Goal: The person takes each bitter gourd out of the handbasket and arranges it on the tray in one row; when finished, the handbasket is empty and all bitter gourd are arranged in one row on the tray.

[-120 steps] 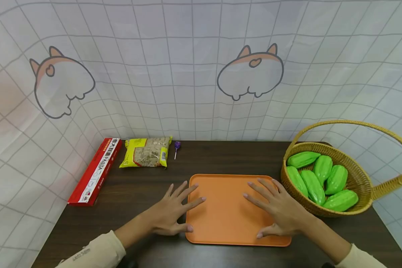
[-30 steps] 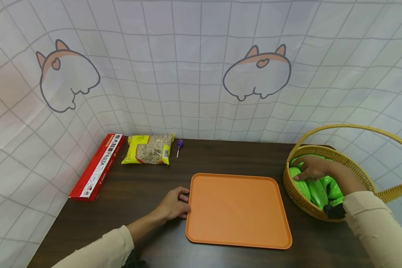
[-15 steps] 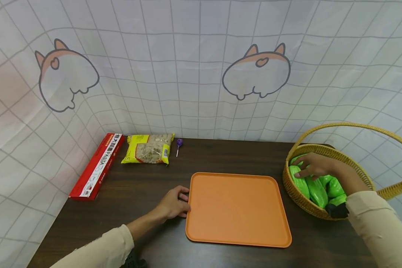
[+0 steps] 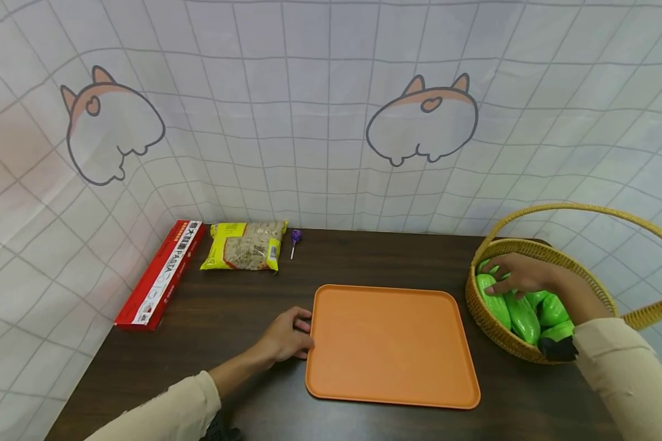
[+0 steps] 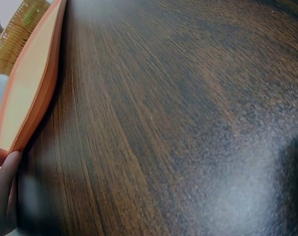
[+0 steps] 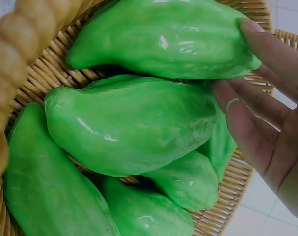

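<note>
My left hand (image 4: 287, 335) lies at the left edge of a flat orange tray (image 4: 391, 349), pinching its rim between thumb and finger (image 5: 5, 179). My right hand (image 4: 524, 274) reaches into a round wicker basket (image 4: 488, 327) of glossy, bright green, ridged fruits. In the right wrist view its fingers straddle the end of the topmost green ridged fruit (image 6: 163, 42), one fingertip on its upper side and others tucked beneath. Another green fruit (image 6: 131, 125) lies right below these fingers, with several more around it.
At the back left lie a red pasta box (image 4: 160, 275), a yellow food bag (image 4: 246, 246) and a purple lollipop (image 4: 295, 237). The basket's tall handle (image 4: 585, 207) arches above the right forearm. A white gridded curtain (image 4: 309, 122) bounds the dark wooden table (image 4: 243, 306).
Four seconds ago both hands were spread over the tray. Since then the left has moved to its left rim and the right into the basket. Over the last second both stay nearly still.
</note>
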Motion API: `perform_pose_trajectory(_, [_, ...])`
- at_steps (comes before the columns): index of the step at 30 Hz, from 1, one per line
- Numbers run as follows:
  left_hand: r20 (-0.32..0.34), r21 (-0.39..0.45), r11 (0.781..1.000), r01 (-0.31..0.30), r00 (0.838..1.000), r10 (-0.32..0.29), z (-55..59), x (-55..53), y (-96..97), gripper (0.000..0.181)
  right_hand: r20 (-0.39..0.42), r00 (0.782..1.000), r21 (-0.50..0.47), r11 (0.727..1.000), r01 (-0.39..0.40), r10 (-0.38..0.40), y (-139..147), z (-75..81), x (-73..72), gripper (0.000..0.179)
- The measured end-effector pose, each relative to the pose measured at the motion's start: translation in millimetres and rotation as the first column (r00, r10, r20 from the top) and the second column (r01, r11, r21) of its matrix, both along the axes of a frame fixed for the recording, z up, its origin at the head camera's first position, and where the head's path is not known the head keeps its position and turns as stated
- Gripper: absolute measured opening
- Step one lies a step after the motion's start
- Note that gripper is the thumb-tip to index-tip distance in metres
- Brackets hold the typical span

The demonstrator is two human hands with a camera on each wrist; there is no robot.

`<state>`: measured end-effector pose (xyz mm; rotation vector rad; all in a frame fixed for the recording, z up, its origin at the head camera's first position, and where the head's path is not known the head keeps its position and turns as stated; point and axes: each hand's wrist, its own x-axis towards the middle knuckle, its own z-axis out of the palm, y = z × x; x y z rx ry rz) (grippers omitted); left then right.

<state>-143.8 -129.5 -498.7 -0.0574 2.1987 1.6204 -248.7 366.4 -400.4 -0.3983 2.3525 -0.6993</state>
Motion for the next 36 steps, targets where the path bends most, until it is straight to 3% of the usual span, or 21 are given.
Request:
perform_pose_trajectory(16, [0.001,0.024,1.000,0.018,1.000,-0.018,-0.3,-0.7,-1.9,0.062,-0.162,0.981,-0.088,0.992,0.090,-0.103,3,23.9,13.2,0.072])
perform_pose_trajectory(21, [0.001,0.016,1.000,0.025,1.000,-0.025,-0.4,0.0,-2.7,0.062,-0.162,0.977,-0.136,0.984,0.118,-0.140,0,32.5,19.1,0.074])
perform_pose_trajectory(28, [0.001,0.017,0.999,0.029,1.000,-0.029,-0.2,0.2,-3.8,0.062,-0.227,0.964,-0.197,0.976,0.094,-0.139,-3,37.6,29.6,0.067])
perform_pose_trajectory(36, [0.004,0.021,0.999,0.033,0.999,-0.033,1.5,1.0,-4.3,0.063,-0.285,0.948,-0.205,0.975,0.083,-0.141,-3,40.8,42.2,0.058])
